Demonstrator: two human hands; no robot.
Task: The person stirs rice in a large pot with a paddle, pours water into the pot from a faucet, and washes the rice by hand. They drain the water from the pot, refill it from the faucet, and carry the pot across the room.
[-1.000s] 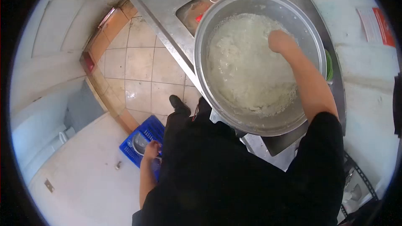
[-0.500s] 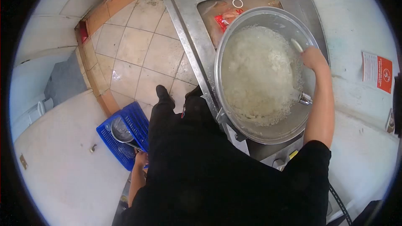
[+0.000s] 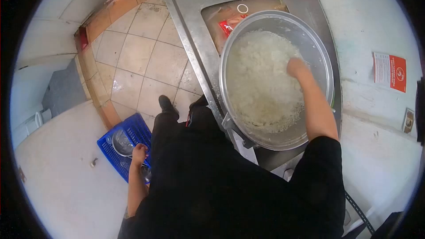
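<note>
Where the right hand dips into the wet rice, its fingers are buried, so its grip cannot be told. The metal bowl rings it, resting on the steel sink. The left hand hangs curled over the blue crate, its hold unclear.

A steel counter with a sunken basin carries a big bowl of rice. A blue crate sits on the floor.

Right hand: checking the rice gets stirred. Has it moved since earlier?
Yes. The right hand went from the rim of the bowl inward, into the rice.
</note>
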